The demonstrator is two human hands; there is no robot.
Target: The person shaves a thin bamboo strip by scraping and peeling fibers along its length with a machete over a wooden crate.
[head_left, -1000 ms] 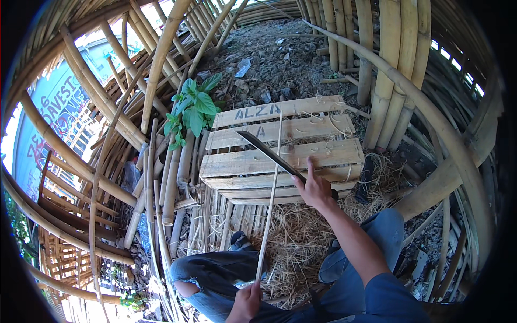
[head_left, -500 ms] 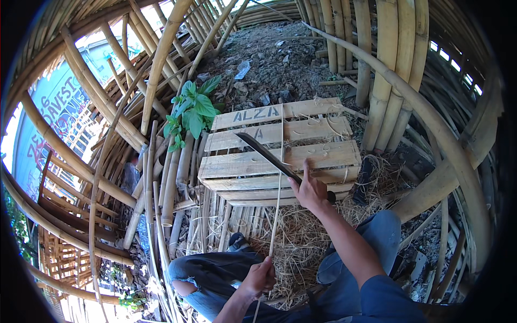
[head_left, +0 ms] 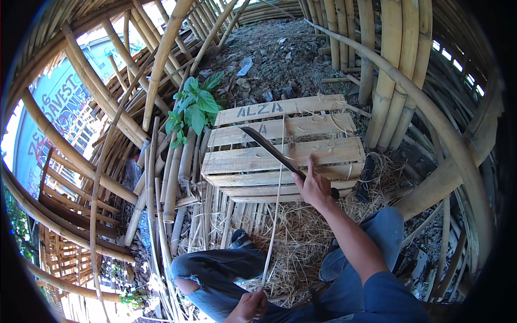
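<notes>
My right hand [head_left: 314, 186] is closed around the handle of a machete [head_left: 267, 147], its index finger stretched out. The dark blade points up and left over a slatted wooden crate [head_left: 231, 162]. A thin pale bamboo strip [head_left: 276, 215] runs from the crate top, behind or under the blade, toward my lap. Its near end is in my closed left hand [head_left: 251, 304], low in the view by my knee. Whether the blade touches the strip, I cannot tell.
Straw-like shavings [head_left: 293, 242] cover the ground between my legs. Bamboo poles [head_left: 171, 183] lie at the left beside a leafy plant [head_left: 198, 107]. Thick upright bamboo [head_left: 396, 70] and a slanting pole [head_left: 436, 185] stand at the right. Rubble [head_left: 269, 59] lies beyond the crate.
My left hand has pulled the bamboo strip down toward my lap, so its far end sits lower on the crate. The right hand and machete have shifted slightly right within the view.
</notes>
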